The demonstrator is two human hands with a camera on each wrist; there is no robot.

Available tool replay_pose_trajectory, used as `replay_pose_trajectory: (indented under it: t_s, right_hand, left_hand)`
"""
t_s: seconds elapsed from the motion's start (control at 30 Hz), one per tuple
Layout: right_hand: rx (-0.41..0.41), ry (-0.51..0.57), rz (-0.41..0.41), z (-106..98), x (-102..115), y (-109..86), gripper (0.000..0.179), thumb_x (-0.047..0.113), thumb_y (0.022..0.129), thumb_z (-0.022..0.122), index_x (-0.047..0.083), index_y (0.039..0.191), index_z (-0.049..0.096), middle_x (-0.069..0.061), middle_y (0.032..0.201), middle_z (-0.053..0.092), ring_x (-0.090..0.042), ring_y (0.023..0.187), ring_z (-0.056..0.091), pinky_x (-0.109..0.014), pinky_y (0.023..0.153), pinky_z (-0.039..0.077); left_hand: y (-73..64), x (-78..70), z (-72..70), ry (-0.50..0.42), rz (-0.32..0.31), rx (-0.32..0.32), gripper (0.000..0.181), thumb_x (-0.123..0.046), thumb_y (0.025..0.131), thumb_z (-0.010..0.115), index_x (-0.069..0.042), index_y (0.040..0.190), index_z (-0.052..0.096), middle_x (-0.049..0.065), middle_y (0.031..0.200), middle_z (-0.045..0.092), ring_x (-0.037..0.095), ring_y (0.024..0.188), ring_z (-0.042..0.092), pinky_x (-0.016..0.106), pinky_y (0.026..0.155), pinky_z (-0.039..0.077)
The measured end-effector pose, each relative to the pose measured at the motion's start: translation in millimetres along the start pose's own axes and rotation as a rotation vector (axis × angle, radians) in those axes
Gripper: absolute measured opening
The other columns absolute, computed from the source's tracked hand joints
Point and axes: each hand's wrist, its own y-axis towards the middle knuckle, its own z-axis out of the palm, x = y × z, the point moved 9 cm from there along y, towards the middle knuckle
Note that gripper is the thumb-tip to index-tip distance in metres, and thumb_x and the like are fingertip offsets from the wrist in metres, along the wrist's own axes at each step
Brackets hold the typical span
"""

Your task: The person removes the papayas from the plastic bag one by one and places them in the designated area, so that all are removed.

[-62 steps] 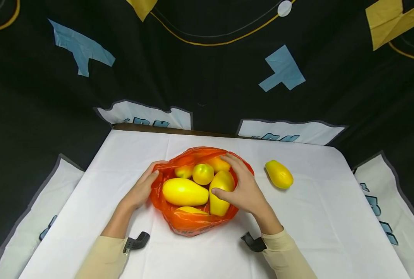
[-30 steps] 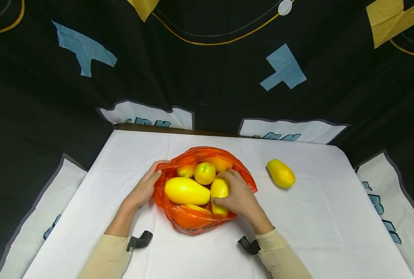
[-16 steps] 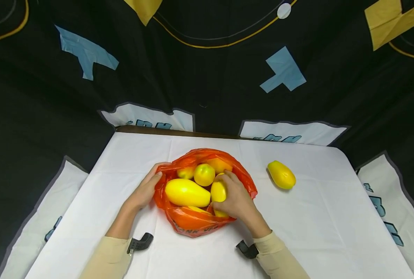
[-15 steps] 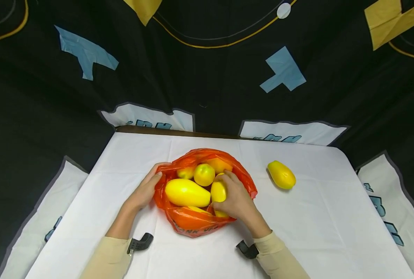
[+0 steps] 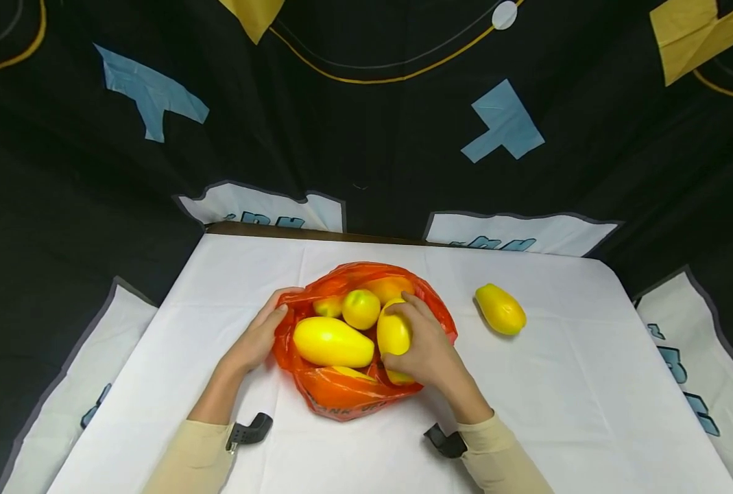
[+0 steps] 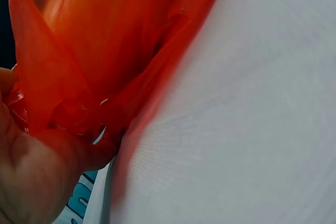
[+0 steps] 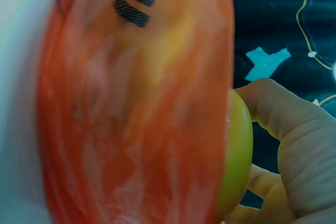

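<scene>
An orange-red plastic bag stands with its mouth spread wide on the white table, several yellow papayas inside. My left hand holds the bag's left rim, thumb on the near side and fingers behind the film; the left wrist view shows the thin plastic against the palm. Over the bag's right side, my right hand grips a papaya between thumb and fingers. That papaya shows above the rim in the right wrist view. Beside it in the bag lie a long papaya and a rounder-looking one.
A single papaya lies on the table to the right of the bag. Behind the table's far edge hangs a black cloth with blue and yellow patches. Both wrists carry black camera mounts.
My right hand has come down from above the bag, closed round the right-hand papaya, and now raises it slightly to the right. My left hand stays at the rim.
</scene>
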Motion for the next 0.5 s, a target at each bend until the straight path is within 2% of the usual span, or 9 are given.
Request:
replay_pose_trajectory:
  t_s: [0.2, 0.5]
  right_hand:
    - [-0.012, 0.028, -0.019, -12, 6, -3.8, 0.065, 0.019, 0.061, 0.082, 0.032, 0.119, 0.056, 0.002, 0.154, 0.030, -0.033, 0.127, 0.043, -0.053, 0.086, 0.051]
    - [-0.096, 0.065, -0.090, -41, 22, -9.5, 0.065, 0.018, 0.062, 0.082, 0.033, 0.120, 0.056, 0.004, 0.153, 0.031, -0.028, 0.119, 0.049, -0.047, 0.080, 0.053]
  left_hand:
    - [-0.8, -0.9, 1.3, -0.001, 0.006, 0.002, 0.038, -0.030, 0.108, 0.027, -0.024, 0.144, 0.037, 0.004, 0.141, 0.044, 0.026, 0.130, 0.037, 0.054, 0.112, 0.024]
    - [-0.3, -2.9, 1.2, -0.014, 0.015, -0.008, 0.037, -0.033, 0.108, 0.028, -0.025, 0.143, 0.039, 0.001, 0.139, 0.046, 0.023, 0.129, 0.039, 0.051, 0.111, 0.026]
